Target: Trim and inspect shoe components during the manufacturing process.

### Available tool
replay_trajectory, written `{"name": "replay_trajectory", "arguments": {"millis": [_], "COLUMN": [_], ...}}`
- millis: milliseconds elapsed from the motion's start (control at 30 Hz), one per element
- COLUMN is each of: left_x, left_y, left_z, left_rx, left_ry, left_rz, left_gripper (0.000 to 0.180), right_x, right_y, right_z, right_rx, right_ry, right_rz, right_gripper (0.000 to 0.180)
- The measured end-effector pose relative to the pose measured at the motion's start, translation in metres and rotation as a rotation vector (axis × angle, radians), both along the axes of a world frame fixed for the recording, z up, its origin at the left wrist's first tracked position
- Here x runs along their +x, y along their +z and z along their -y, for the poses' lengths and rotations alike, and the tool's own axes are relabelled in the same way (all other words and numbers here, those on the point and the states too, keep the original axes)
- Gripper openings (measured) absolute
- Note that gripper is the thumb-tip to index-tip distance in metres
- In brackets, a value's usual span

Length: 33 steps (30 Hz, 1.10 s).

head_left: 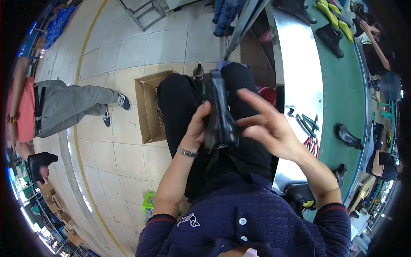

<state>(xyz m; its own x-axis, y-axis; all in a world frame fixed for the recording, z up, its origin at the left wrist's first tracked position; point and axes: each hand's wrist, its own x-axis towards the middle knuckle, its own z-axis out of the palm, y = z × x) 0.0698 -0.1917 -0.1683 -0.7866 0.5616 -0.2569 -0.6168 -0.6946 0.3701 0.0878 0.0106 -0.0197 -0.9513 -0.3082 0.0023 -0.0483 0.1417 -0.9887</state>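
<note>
A black boot upper (219,113) is held over the lap, gripped at its lower edge by the left hand (198,126). The right hand (267,126) is spread open, just beside it. Probably soft, light leather; best gripped at the stiffer edge.

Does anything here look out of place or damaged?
Nothing stands out. The left hand grips a black boot over the lap, the right hand open beside it. Other boots lie on the green belt.
</note>
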Motion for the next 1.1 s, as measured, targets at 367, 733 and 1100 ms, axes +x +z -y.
{"name": "replay_trajectory", "arguments": {"millis": [367, 733, 1100], "left_x": [-0.053, -0.059, -0.012], "left_y": [0.054, 0.035, 0.095], "left_z": [0.024, 0.028, 0.019], "left_rx": [-0.130, -0.090, -0.967], "left_ry": [-0.046, -0.014, 0.137], "left_rz": [-0.042, 0.042, -0.222], "left_gripper": [0.068, 0.065, 0.049], "right_x": [0.078, -0.009, 0.176], "right_y": [-0.051, -0.094, -0.096], "right_z": [-0.175, -0.178, -0.213], "right_rx": [1.118, 1.112, 1.155], "right_ry": [-0.657, -0.621, -0.810], "right_rz": [0.115, 0.274, 0.386], "right_gripper": [0.042, 0.048, 0.045]}}
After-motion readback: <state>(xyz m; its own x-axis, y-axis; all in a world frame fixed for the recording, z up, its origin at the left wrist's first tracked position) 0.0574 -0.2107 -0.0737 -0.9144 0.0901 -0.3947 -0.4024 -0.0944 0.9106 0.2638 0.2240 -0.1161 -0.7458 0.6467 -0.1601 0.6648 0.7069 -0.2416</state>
